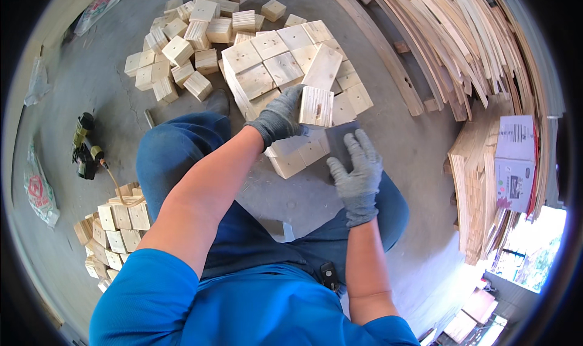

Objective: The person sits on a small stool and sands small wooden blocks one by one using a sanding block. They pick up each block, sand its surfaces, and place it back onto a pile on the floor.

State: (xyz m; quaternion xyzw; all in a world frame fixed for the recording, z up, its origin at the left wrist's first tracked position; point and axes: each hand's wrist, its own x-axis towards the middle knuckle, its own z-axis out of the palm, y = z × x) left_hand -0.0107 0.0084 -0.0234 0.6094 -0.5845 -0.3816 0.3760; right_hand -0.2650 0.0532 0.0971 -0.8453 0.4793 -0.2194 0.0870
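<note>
From here, the right hand (359,179) has its fingers wrapped on a dark flat pad (339,141); just beyond, the left hand's (279,118) fingers grip a wooden block (316,107), seemingly leaving its striped face exposed. Behind, tightly packed blocks (258,81) probably make a steady platform before the loose heap (197,35).

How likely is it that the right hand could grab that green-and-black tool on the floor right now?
Probably not: the right hand is taken up with a dark flat block, and the green-and-black tool lies well off to the left, beyond the left leg.
</note>
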